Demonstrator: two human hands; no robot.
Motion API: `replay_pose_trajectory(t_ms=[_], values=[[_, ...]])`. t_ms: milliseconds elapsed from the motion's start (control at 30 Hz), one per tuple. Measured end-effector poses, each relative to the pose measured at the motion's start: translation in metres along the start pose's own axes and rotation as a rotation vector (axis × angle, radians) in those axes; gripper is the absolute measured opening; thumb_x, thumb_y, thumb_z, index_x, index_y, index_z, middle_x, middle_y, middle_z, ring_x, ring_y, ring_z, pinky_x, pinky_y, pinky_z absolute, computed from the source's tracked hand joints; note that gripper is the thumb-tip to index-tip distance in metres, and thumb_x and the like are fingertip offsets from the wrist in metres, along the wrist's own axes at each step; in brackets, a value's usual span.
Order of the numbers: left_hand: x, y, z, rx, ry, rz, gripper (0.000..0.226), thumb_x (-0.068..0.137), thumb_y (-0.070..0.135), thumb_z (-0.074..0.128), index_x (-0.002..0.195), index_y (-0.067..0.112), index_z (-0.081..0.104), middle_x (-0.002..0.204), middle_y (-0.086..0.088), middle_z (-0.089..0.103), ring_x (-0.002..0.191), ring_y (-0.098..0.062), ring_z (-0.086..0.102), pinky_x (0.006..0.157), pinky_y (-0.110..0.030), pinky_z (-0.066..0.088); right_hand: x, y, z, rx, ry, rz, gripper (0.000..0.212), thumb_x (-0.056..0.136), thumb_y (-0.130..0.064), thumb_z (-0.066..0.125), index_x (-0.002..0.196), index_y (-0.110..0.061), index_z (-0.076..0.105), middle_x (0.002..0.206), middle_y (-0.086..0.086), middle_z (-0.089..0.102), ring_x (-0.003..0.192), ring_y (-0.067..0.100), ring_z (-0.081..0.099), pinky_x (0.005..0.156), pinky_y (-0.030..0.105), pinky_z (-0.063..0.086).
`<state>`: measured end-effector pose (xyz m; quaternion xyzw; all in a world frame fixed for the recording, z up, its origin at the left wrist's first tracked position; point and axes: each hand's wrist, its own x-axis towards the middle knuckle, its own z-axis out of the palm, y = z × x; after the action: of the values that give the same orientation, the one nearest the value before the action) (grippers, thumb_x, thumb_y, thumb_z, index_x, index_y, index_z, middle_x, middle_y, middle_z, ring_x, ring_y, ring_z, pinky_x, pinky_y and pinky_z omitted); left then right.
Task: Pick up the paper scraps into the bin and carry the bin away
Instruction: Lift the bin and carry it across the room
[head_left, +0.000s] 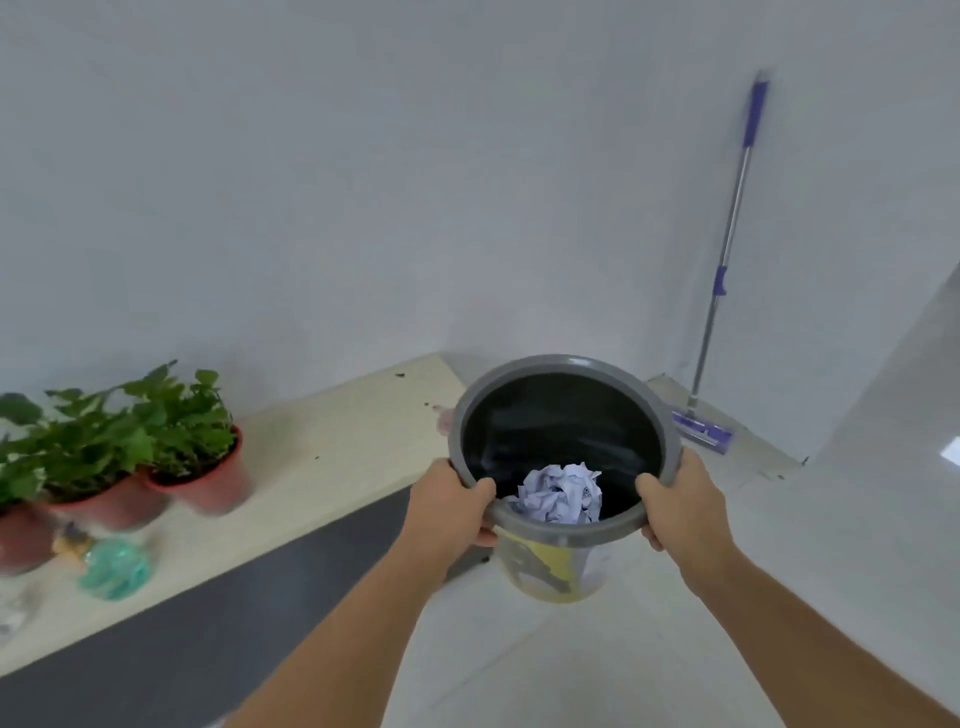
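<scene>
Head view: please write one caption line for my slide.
Both hands, left and right, hold the grey-rimmed bin with crumpled paper inside, above the floor.

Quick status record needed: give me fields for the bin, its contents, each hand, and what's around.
bin: grey-rimmed bin, dark inside, held up off the floor
contents: crumpled paper scraps at the bottom
left hand: left hand grips the rim's left side, thumb inside
right hand: right hand grips the rim's right side, thumb inside
left of bin: potted plants on a beige ledge
behind right: mop leaning on the wall
floor scraps: none visible
</scene>
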<state>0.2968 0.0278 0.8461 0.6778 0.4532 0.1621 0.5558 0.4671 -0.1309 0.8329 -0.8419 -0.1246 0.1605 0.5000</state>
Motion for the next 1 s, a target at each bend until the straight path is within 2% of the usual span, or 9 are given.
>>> replay_pose_trajectory(t_ms=[133,267,367,600,700,767,900,1000], values=[[-0.03,0.066,-0.011,0.009,0.018,0.078,0.016,0.094,0.017,0.059,0.11,0.013,0.056,0.096,-0.014,0.073,0.064,-0.024,0.076,0.062,-0.039,0.065,-0.011,-0.057,-0.043,-0.005,0.042,-0.04,0.034,0.085,-0.011,0.052,0.119,-0.013,0.048,0.09,0.022,0.067,0.056,0.028,0.058,0.047,0.03,0.046],[-0.051,0.108,-0.012,-0.024,0.038,0.1,0.014,0.094,0.015,0.059,0.107,0.011,0.058,0.096,-0.014,0.073,0.068,-0.026,0.075,0.063,-0.039,0.065,-0.016,-0.093,-0.072,-0.021,0.065,-0.057,0.036,0.088,-0.012,0.052,0.123,-0.01,0.046,0.095,0.024,0.067,0.063,0.031,0.06,0.06,0.04,0.054],[-0.056,0.124,-0.011,-0.031,0.038,0.109,0.009,0.094,0.016,0.06,0.102,0.013,0.058,0.092,-0.013,0.073,0.066,-0.025,0.075,0.066,-0.04,0.065,-0.016,-0.104,-0.083,-0.03,0.074,-0.066,0.037,0.089,-0.013,0.053,0.125,-0.009,0.045,0.104,0.026,0.067,0.069,0.031,0.06,0.063,0.04,0.053],[-0.046,0.139,0.007,-0.039,0.036,0.103,0.009,0.094,0.015,0.061,0.103,0.011,0.058,0.093,-0.014,0.071,0.068,-0.026,0.074,0.067,-0.041,0.065,-0.002,-0.108,-0.099,-0.064,0.084,-0.041,0.036,0.091,-0.014,0.055,0.125,-0.011,0.044,0.104,0.021,0.064,0.082,0.034,0.067,0.075,0.047,0.061],[-0.041,0.146,0.021,-0.023,0.032,0.111,0.004,0.095,0.015,0.061,0.094,0.015,0.057,0.089,-0.013,0.072,0.064,-0.025,0.075,0.065,-0.04,0.065,0.011,-0.102,-0.109,-0.07,0.072,-0.036,0.035,0.092,-0.013,0.054,0.124,-0.01,0.044,0.1,0.021,0.064,0.074,0.03,0.065,0.066,0.041,0.06],[-0.035,0.15,0.032,-0.011,0.033,0.108,0.012,0.094,0.016,0.061,0.085,0.019,0.055,0.085,-0.012,0.072,0.064,-0.026,0.075,0.07,-0.044,0.065,0.023,-0.099,-0.115,-0.072,0.056,-0.031,0.034,0.093,-0.013,0.054,0.124,-0.01,0.044,0.099,0.021,0.064,0.07,0.027,0.063,0.061,0.036,0.057],[-0.018,0.16,0.053,0.023,0.069,0.111,0.017,0.094,0.019,0.061,0.08,0.022,0.053,0.076,-0.008,0.073,0.067,-0.029,0.076,0.079,-0.047,0.063,0.052,-0.099,-0.123,-0.082,0.044,-0.026,0.029,0.093,-0.013,0.054,0.121,-0.009,0.044,0.097,0.021,0.063,0.07,0.027,0.062,0.06,0.035,0.057],[0.002,0.169,0.065,0.033,0.087,0.111,0.014,0.094,0.021,0.06,0.081,0.022,0.054,0.079,-0.012,0.076,0.068,-0.03,0.076,0.081,-0.047,0.062,0.075,-0.102,-0.125,-0.083,0.036,-0.027,0.027,0.094,-0.013,0.054,0.119,-0.01,0.044,0.095,0.021,0.063,0.068,0.026,0.062,0.06,0.035,0.056]])
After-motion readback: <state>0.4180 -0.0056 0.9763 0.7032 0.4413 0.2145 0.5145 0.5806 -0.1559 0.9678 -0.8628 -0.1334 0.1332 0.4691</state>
